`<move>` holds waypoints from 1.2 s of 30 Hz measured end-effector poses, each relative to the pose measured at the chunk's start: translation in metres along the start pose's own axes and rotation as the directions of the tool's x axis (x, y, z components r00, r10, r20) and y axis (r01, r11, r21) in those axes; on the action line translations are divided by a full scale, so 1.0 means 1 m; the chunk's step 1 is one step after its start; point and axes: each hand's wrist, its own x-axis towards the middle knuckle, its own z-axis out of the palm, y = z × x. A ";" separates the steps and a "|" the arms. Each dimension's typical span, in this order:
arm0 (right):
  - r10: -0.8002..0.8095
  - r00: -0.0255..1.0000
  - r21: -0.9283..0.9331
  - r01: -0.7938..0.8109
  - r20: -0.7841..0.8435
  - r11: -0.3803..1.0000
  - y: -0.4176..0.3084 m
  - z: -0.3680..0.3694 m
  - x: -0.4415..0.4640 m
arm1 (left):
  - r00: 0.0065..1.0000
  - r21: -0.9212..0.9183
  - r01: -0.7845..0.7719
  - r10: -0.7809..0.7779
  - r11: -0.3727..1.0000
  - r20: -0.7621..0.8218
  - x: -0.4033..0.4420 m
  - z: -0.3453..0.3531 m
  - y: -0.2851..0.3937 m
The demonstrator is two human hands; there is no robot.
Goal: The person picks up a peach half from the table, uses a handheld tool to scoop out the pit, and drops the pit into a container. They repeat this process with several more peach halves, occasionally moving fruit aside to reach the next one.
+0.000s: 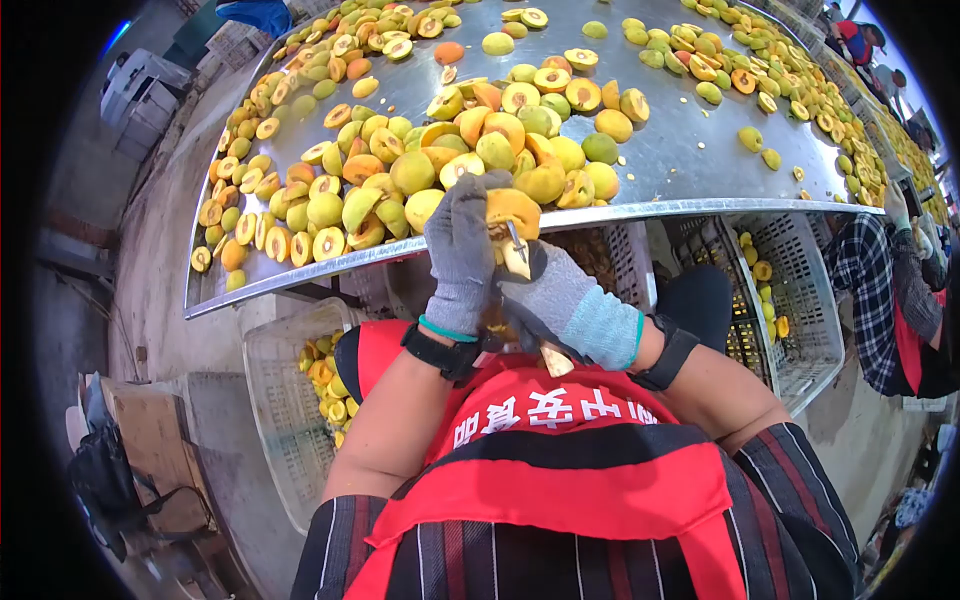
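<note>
Heaped fruit (495,150) blocks the way ahead, while bare tabletop (700,160) leaves room rightward.

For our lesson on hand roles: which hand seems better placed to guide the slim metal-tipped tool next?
Probably the grey-gloved right hand: it already grips the tool, while the grey-gloved left hand holds the yellow-orange fruit piece.

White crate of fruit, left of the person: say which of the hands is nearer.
Left. The left hand is up and to the right of the white crate; the right hand is farther right, past the left one.
</note>
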 end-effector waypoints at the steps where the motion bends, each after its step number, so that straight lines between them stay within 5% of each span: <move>1: -0.168 0.982 -0.169 0.152 -0.085 0.974 0.006 0.005 0.002 | 1.000 0.000 0.008 -0.008 1.000 -0.006 0.000 0.000 0.002; 2: -0.345 0.928 -0.345 0.282 -0.138 0.895 0.010 0.007 0.003 | 0.999 0.119 0.028 -0.025 0.993 -0.027 0.001 0.001 0.003; 3: -0.342 0.931 -0.343 0.282 -0.130 0.896 0.013 0.011 0.003 | 0.998 0.236 0.052 -0.042 0.970 -0.050 0.001 0.001 0.002; 5: -0.086 0.984 -0.235 0.048 -0.154 0.971 0.011 0.017 0.003 | 0.999 0.183 -0.023 0.031 0.983 -0.043 0.000 0.000 0.004; 9: -0.130 0.935 -0.063 0.116 -0.331 0.991 0.010 0.023 0.001 | 0.977 0.035 0.167 -0.161 0.985 -0.138 -0.001 0.006 0.010; 11: 0.205 0.978 0.267 -0.190 -0.026 0.945 -0.010 0.004 -0.003 | 0.965 -0.038 0.264 -0.264 0.964 0.015 0.000 -0.003 0.000; 12: 0.204 0.979 0.265 -0.190 -0.025 0.945 -0.015 -0.003 -0.007 | 0.965 -0.040 0.263 -0.263 0.964 0.014 -0.001 -0.007 -0.003; 14: 0.309 0.914 0.541 -0.404 0.262 0.738 -0.020 -0.017 -0.014 | 0.978 -0.013 0.096 -0.092 0.995 0.185 -0.004 -0.012 -0.003; 19: 0.175 0.904 0.721 -0.418 0.390 0.552 -0.012 -0.017 -0.024 | 0.959 0.013 0.078 -0.079 0.997 0.273 -0.013 -0.018 0.019; 21: 0.106 0.844 0.839 -0.534 0.525 0.099 -0.016 -0.017 -0.025 | 0.963 0.245 -0.166 0.103 0.955 0.250 -0.015 -0.018 0.022; 23: 0.081 0.834 0.833 -0.550 0.545 0.064 -0.013 -0.016 -0.026 | 0.964 0.276 -0.183 0.118 0.944 0.237 -0.016 -0.019 0.026; 25: -0.149 0.822 0.791 -0.569 0.549 -0.226 -0.006 -0.010 -0.026 | 0.925 0.291 -0.316 0.226 0.903 0.305 -0.015 -0.021 0.031; 30: -0.086 0.812 0.798 -0.583 0.577 -0.153 -0.012 -0.015 -0.025 | 0.966 0.045 -0.084 0.070 0.995 0.250 -0.017 -0.022 0.018; 32: 0.260 0.835 0.773 -0.549 0.486 0.317 -0.017 -0.017 -0.025 | 0.904 0.104 0.074 -0.111 0.992 0.413 -0.012 -0.030 0.015; 33: 0.260 0.835 0.775 -0.548 0.484 0.314 -0.012 -0.018 -0.024 | 0.903 0.105 0.076 -0.113 0.992 0.415 -0.010 -0.032 0.016; 35: -0.009 0.942 0.568 -0.195 0.336 0.800 0.007 -0.020 -0.025 | 0.750 -0.096 0.531 -0.414 0.842 0.517 -0.006 -0.037 0.022; 36: -0.060 0.946 0.561 -0.136 0.317 0.816 0.015 -0.018 -0.025 | 0.694 -0.058 0.579 -0.454 0.813 0.559 -0.003 -0.038 0.026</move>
